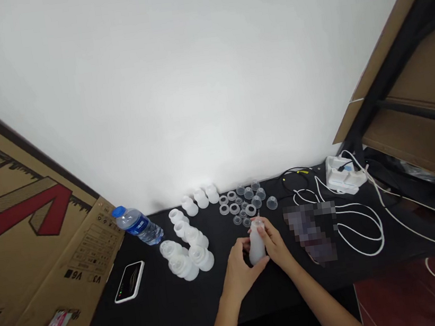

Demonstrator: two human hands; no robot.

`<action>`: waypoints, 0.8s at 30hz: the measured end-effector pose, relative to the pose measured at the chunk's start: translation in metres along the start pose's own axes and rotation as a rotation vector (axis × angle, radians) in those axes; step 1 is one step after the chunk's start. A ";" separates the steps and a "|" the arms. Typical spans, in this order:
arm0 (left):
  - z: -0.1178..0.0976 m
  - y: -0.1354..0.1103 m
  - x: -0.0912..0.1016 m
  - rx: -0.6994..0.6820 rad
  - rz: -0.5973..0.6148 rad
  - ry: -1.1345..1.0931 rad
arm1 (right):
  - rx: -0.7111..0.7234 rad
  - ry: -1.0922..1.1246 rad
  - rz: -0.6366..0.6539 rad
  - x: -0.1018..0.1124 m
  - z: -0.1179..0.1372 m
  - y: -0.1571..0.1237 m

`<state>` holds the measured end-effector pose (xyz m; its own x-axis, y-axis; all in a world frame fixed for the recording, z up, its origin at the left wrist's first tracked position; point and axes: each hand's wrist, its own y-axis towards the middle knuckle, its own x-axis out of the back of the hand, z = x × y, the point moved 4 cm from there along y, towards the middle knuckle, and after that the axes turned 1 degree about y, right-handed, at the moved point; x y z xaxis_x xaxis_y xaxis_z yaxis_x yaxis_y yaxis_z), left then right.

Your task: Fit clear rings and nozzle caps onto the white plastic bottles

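A white translucent baby bottle stands roughly upright between my hands, near the table's front, with a pointed clear nipple at its top. My left hand is wrapped around the lower body from the left, thumb near the base. My right hand grips the bottle's upper part from the right, fingers at the neck. Just beyond lie several ring collars, some small clear nipples and several clear dome caps. More white bottles stand in a curved group to the left, some with domes on.
A water bottle with a blue cap and a white-edged phone are on the left, beside a large cardboard box. To the right are a pixelated object, white cables and a power strip. A white wall rises behind.
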<state>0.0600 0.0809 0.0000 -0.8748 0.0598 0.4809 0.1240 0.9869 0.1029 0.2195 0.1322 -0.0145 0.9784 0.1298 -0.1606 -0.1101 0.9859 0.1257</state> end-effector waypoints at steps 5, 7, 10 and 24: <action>-0.006 0.001 0.009 -0.094 -0.058 -0.076 | -0.113 0.244 0.074 -0.003 0.004 0.002; -0.003 0.001 0.011 -0.078 -0.073 -0.137 | -0.143 0.301 0.136 -0.004 0.006 0.001; 0.002 0.001 0.011 -0.030 -0.083 -0.141 | -0.162 0.314 0.156 -0.003 0.001 0.002; -0.004 0.001 0.011 -0.134 -0.205 0.079 | -0.078 0.275 -0.025 0.006 -0.007 0.006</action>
<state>0.0520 0.0820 0.0089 -0.8491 -0.1566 0.5044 0.0136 0.9482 0.3173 0.2237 0.1401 -0.0215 0.8981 0.1185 -0.4235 -0.1101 0.9929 0.0443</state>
